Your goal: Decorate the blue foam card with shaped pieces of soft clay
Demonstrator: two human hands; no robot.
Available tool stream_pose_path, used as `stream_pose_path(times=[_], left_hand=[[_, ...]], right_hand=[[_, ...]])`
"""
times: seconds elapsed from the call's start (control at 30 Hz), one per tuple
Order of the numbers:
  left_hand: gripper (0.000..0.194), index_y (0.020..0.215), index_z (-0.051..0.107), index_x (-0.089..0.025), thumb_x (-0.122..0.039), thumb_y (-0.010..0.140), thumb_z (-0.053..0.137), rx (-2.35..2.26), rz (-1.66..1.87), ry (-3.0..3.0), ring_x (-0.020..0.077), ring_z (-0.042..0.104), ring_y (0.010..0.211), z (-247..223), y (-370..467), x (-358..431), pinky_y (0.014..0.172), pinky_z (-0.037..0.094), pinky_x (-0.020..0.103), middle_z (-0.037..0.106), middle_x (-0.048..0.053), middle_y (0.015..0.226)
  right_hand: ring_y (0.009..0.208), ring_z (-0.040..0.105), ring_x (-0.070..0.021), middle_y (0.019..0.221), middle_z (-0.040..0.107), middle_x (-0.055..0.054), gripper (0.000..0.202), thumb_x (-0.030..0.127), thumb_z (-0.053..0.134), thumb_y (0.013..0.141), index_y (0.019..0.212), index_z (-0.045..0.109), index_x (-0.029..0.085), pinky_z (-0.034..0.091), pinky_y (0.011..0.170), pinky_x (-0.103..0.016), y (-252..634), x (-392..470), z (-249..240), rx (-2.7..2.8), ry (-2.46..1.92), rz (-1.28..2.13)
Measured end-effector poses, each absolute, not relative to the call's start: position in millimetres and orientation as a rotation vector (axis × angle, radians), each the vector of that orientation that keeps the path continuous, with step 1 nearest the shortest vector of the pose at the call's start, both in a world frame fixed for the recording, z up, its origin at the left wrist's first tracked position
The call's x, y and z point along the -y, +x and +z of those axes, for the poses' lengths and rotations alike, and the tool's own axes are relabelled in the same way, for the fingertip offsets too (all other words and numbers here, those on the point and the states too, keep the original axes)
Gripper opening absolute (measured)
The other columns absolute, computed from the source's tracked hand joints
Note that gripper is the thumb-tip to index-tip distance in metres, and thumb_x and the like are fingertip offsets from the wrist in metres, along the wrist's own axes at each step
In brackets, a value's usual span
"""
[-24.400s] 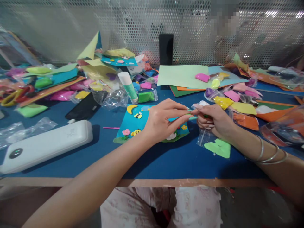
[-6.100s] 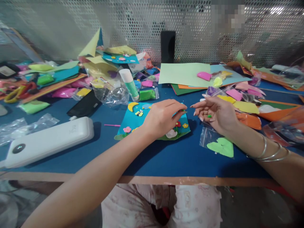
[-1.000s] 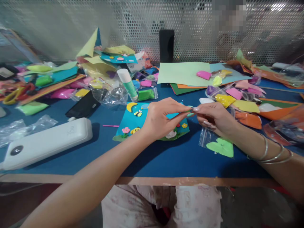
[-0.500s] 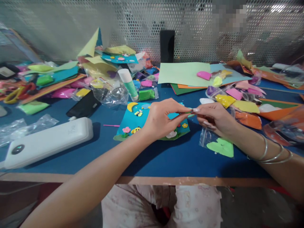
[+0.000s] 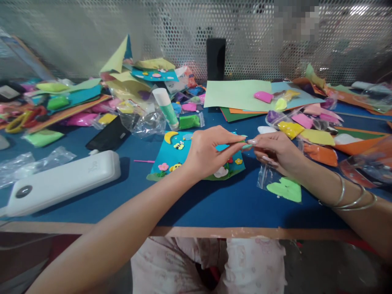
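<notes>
My left hand reaches over a blue craft sheet, its thumb and forefinger pinched together. From the other side comes my right hand, also pinching, so that the fingertips of both meet. Between them shows a small green piece, mostly covered by the fingers; its material is too small to tell. The sheet bears a yellow moon, a bee and flowers. Below my right hand lies light green clay on a clear zip bag.
A white power bank lies at the left front. Behind the sheet stands a glue stick. A dark phone leans on the perforated metal panel. Bagged clay, coloured paper and scissors crowd the back.
The joined fingertips have shifted slightly, and a little more green shows between them. Both hands remain in nearly the same place; the things on the table have not moved.
</notes>
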State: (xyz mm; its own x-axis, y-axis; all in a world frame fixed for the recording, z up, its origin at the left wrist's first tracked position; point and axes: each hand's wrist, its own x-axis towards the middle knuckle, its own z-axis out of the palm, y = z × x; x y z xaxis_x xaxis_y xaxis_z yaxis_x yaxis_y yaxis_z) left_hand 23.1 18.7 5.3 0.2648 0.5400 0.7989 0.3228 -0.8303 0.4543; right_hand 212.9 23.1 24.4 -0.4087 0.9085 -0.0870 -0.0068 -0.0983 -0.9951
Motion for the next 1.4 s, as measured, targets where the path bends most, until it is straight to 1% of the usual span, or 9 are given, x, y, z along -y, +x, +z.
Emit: stream_pose_path(times=[0.13, 0.23, 0.43, 0.63, 0.73, 0.87, 1.07, 1.23, 1.4], left_hand=[[0.012, 0.088, 0.072, -0.014, -0.014, 0.080, 0.064, -0.817, 1.623, 2.375, 0.0116, 0.067, 0.073, 2.4, 22.7, -21.3, 0.068, 0.052, 0.021, 0.074, 0.005, 0.080], [0.011, 0.088, 0.072, -0.014, -0.019, 0.080, 0.065, -0.830, 1.586, 2.356, 0.0110, 0.065, 0.073, 4.1, 22.6, -19.0, 0.068, 0.050, 0.021, 0.073, 0.005, 0.079], [0.023, 0.065, 0.069, -0.015, -0.027, 0.082, 0.064, -0.828, 1.538, 2.357, 0.0069, 0.056, 0.055, 7.7, 23.3, -15.5, 0.056, 0.042, 0.019, 0.066, 0.001, 0.058], [0.012, 0.089, 0.072, -0.017, -0.022, 0.083, 0.062, -0.851, 1.607, 2.410, 0.0118, 0.066, 0.075, 4.0, 22.7, -19.9, 0.070, 0.052, 0.023, 0.074, 0.004, 0.081], [0.012, 0.088, 0.071, -0.016, -0.018, 0.084, 0.060, -0.855, 1.595, 2.437, 0.0121, 0.067, 0.077, 4.3, 22.4, -20.0, 0.072, 0.052, 0.023, 0.074, 0.005, 0.082], [0.011, 0.086, 0.070, -0.014, -0.019, 0.084, 0.061, -0.797, 1.637, 2.560, 0.0113, 0.065, 0.070, 6.8, 23.3, -19.2, 0.067, 0.051, 0.022, 0.072, 0.005, 0.077], [0.020, 0.068, 0.066, -0.014, -0.026, 0.084, 0.061, -0.759, 1.710, 2.705, 0.0083, 0.057, 0.055, 7.8, 23.7, -19.2, 0.055, 0.045, 0.019, 0.065, 0.000, 0.057], [0.007, 0.085, 0.069, -0.015, -0.016, 0.082, 0.062, -0.756, 1.721, 2.679, 0.0100, 0.064, 0.068, 4.6, 22.2, -20.6, 0.066, 0.051, 0.020, 0.072, 0.002, 0.074], [0.007, 0.084, 0.069, -0.013, -0.017, 0.081, 0.065, -0.686, 1.755, 2.643, 0.0108, 0.065, 0.070, 4.3, 24.1, -21.6, 0.068, 0.053, 0.021, 0.072, 0.004, 0.074]], right_hand=[[0.028, 0.028, -0.0032, 0.037, 0.040, 0.004, 0.028, 0.034, 0.056, 0.081, 0.066, 0.067, 0.012, 0.012, 0.032, -0.023, 212.9, -24.8, 24.7, 1.433, -1.031, 1.606], [0.028, 0.030, -0.0042, 0.038, 0.042, 0.003, 0.034, 0.039, 0.053, 0.083, 0.069, 0.066, 0.011, 0.012, 0.032, -0.022, 214.0, -26.7, 22.9, 1.418, -1.013, 1.610], [0.029, 0.030, -0.0044, 0.037, 0.041, 0.003, 0.031, 0.040, 0.058, 0.080, 0.066, 0.062, 0.012, 0.011, 0.031, -0.022, 212.6, -26.1, 23.2, 1.427, -1.003, 1.609], [0.029, 0.028, -0.0039, 0.038, 0.040, 0.004, 0.032, 0.039, 0.054, 0.083, 0.070, 0.065, 0.011, 0.012, 0.033, -0.023, 213.6, -25.3, 23.4, 1.448, -1.035, 1.608], [0.029, 0.029, -0.0036, 0.040, 0.042, 0.003, 0.035, 0.041, 0.051, 0.085, 0.073, 0.066, 0.012, 0.013, 0.034, -0.023, 216.1, -26.9, 20.1, 1.490, -0.998, 1.639], [0.031, 0.030, -0.0043, 0.041, 0.044, 0.003, 0.033, 0.041, 0.054, 0.084, 0.073, 0.065, 0.012, 0.012, 0.034, -0.023, 216.9, -27.6, 18.1, 1.480, -0.989, 1.647], [0.031, 0.030, -0.0052, 0.039, 0.043, 0.003, 0.031, 0.040, 0.056, 0.083, 0.069, 0.063, 0.013, 0.012, 0.033, -0.023, 214.0, -25.8, 20.7, 1.481, -0.982, 1.624], [0.030, 0.029, -0.0043, 0.039, 0.042, 0.003, 0.033, 0.042, 0.057, 0.082, 0.069, 0.063, 0.012, 0.011, 0.032, -0.022, 213.7, -25.7, 20.8, 1.472, -1.035, 1.613], [0.033, 0.030, -0.0044, 0.041, 0.043, 0.003, 0.029, 0.039, 0.061, 0.080, 0.067, 0.063, 0.013, 0.011, 0.033, -0.022, 215.6, -24.8, 19.1, 1.505, -0.988, 1.621]])
